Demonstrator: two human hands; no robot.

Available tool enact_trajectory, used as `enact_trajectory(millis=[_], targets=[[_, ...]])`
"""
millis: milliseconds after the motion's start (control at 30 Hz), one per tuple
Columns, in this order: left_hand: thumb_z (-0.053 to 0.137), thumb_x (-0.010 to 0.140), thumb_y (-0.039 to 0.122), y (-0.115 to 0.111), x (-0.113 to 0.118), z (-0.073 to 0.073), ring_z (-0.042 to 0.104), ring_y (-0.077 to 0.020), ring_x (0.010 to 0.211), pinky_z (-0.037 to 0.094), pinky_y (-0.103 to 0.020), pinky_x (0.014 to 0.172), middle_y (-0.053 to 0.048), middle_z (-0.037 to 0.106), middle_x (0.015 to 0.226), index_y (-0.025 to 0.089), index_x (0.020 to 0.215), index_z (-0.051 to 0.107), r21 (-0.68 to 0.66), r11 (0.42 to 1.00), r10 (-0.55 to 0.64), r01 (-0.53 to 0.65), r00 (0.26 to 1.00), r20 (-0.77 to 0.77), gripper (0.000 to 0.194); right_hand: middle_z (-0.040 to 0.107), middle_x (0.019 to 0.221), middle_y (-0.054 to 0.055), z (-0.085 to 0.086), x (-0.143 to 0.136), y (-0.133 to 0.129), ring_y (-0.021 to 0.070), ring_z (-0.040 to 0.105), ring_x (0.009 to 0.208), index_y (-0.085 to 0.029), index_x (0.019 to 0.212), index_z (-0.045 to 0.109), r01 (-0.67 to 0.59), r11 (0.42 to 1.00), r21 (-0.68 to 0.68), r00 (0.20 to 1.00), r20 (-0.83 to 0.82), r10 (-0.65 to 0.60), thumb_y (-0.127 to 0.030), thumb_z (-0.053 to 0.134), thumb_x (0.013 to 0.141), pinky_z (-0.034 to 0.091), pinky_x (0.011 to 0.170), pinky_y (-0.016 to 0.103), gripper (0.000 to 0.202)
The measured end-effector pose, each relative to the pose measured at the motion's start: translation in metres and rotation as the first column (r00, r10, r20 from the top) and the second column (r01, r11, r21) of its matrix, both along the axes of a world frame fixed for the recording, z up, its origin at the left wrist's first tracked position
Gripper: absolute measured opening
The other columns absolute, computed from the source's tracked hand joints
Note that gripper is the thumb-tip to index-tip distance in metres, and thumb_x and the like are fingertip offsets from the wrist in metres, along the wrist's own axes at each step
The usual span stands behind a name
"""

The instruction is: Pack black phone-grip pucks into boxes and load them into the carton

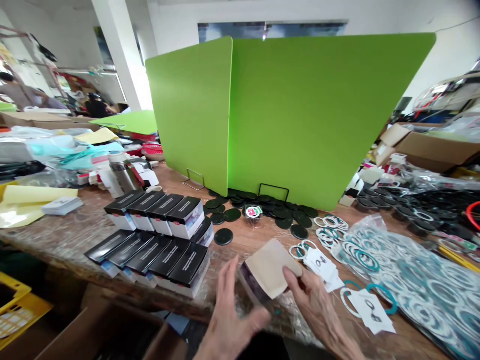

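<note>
Beside stacked black boxes (161, 235), hands hold carton (268, 272).

At the bottom centre of the frame, the left hand (228, 320) and the right hand (318, 310) flank a small box (268, 272) held between them, above the near edge of the table (67, 235). Left of the hands, stacked boxes (157, 235) stand in two rows on the table. Behind the held box, round discs (258, 207) lie at the foot of a folding screen (292, 115), which fills the upper centre. Right of the box lie rings (330, 230) and paper tags (369, 310); further right, a bag of rings (423, 285) reaches the lower right edge. A metal flask (122, 172) stands behind the rows, at centre left.
</note>
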State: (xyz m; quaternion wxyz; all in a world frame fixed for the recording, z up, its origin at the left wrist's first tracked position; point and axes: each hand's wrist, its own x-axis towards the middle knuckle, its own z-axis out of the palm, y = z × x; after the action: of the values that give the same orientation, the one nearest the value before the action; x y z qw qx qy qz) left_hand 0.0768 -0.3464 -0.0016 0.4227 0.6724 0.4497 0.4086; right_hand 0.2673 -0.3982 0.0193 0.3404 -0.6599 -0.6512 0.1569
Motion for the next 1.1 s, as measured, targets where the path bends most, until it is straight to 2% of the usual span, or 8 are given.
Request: enact_trajectory(millis=[100, 200, 300, 433, 567, 833, 1000, 1100], targets=[[0.071, 0.072, 0.041, 0.000, -0.003, -0.006, 0.033, -0.0339, 0.134, 0.030, -0.055, 0.109, -0.016, 0.037, 0.141, 0.023, 0.146, 0.022, 0.188, 0.979, 0.108, -0.081, 0.984, -0.140, 0.090, 0.069, 0.081, 0.005, 0.019, 0.004, 0.020, 0.0215, 0.066, 0.074, -0.023, 0.112, 0.063, -0.136, 0.986, -0.094, 0.986, -0.106, 0.126, -0.053, 0.024, 0.099, 0.057, 0.069, 0.034, 0.051], [0.063, 0.079, 0.044, 0.006, -0.016, -0.012, 0.043, -0.0332, 0.123, 0.039, -0.055, 0.102, -0.015, 0.046, 0.128, 0.023, 0.146, 0.021, 0.246, 0.963, 0.186, -0.112, 0.935, -0.302, 0.082, 0.064, 0.118, 0.006, 0.030, 0.016, 0.058, 0.0195, 0.061, 0.107, -0.025, 0.132, 0.050, -0.396, 0.912, -0.109, 0.908, -0.195, 0.371, -0.051, 0.018, 0.101, 0.050, 0.094, 0.036, 0.052], [0.067, 0.073, 0.045, 0.009, -0.029, -0.018, 0.048, -0.0343, 0.113, 0.041, -0.055, 0.097, -0.013, 0.051, 0.116, 0.021, 0.144, 0.029, 0.272, 0.959, 0.197, -0.080, 0.878, -0.436, 0.083, 0.041, 0.145, 0.012, 0.016, 0.032, 0.119, 0.0217, 0.038, 0.134, -0.020, 0.145, 0.034, -0.219, 0.973, -0.073, 0.960, 0.163, 0.228, -0.048, 0.034, 0.098, 0.033, 0.111, 0.041, 0.054], [0.071, 0.068, 0.043, 0.012, -0.037, -0.029, 0.052, -0.0339, 0.106, 0.044, -0.053, 0.094, -0.013, 0.055, 0.110, 0.019, 0.142, 0.036, 0.280, 0.960, 0.140, -0.001, 0.868, -0.477, 0.085, 0.020, 0.155, 0.017, -0.013, 0.041, 0.201, 0.0302, 0.010, 0.145, -0.018, 0.149, 0.025, -0.191, 0.979, -0.077, 0.921, 0.331, 0.206, -0.041, 0.059, 0.087, 0.015, 0.116, 0.049, 0.075], [0.071, 0.067, 0.043, 0.019, -0.041, -0.034, 0.053, -0.0342, 0.107, 0.045, -0.050, 0.097, -0.013, 0.057, 0.112, 0.019, 0.135, 0.045, 0.264, 0.963, 0.087, 0.046, 0.879, -0.468, 0.076, 0.027, 0.152, 0.015, -0.025, 0.041, 0.236, 0.0329, 0.015, 0.143, -0.022, 0.146, 0.036, -0.256, 0.961, -0.101, 0.869, 0.410, 0.275, -0.040, 0.062, 0.086, 0.014, 0.115, 0.053, 0.067], [0.070, 0.065, 0.030, 0.020, -0.037, -0.013, 0.047, -0.0311, 0.112, 0.040, -0.052, 0.101, -0.010, 0.050, 0.117, 0.022, 0.137, 0.040, 0.217, 0.976, 0.058, 0.029, 0.921, -0.384, 0.078, 0.038, 0.131, 0.016, -0.033, 0.045, 0.199, 0.0321, 0.038, 0.123, -0.022, 0.140, 0.042, -0.228, 0.971, -0.067, 0.871, 0.431, 0.234, -0.036, 0.053, 0.092, 0.036, 0.104, 0.053, 0.051], [0.069, 0.067, 0.028, 0.022, -0.038, 0.009, 0.044, -0.0291, 0.116, 0.037, -0.051, 0.105, -0.008, 0.043, 0.120, 0.026, 0.140, 0.038, 0.119, 0.986, -0.056, 0.116, 0.907, -0.417, 0.079, 0.036, 0.130, 0.015, -0.003, 0.058, 0.113, 0.0270, 0.039, 0.123, -0.020, 0.144, 0.034, -0.204, 0.979, -0.018, 0.902, 0.384, 0.195, -0.037, 0.039, 0.098, 0.036, 0.107, 0.046, 0.050], [0.069, 0.070, 0.030, 0.027, -0.040, 0.018, 0.044, -0.0283, 0.119, 0.038, -0.047, 0.106, -0.008, 0.041, 0.122, 0.027, 0.142, 0.035, 0.045, 0.973, -0.186, 0.227, 0.885, -0.427, 0.079, 0.033, 0.137, 0.012, 0.014, 0.061, 0.052, 0.0253, 0.038, 0.128, -0.029, 0.148, 0.024, -0.306, 0.952, 0.015, 0.887, 0.369, 0.279, -0.037, 0.040, 0.098, 0.039, 0.107, 0.044, 0.054]])
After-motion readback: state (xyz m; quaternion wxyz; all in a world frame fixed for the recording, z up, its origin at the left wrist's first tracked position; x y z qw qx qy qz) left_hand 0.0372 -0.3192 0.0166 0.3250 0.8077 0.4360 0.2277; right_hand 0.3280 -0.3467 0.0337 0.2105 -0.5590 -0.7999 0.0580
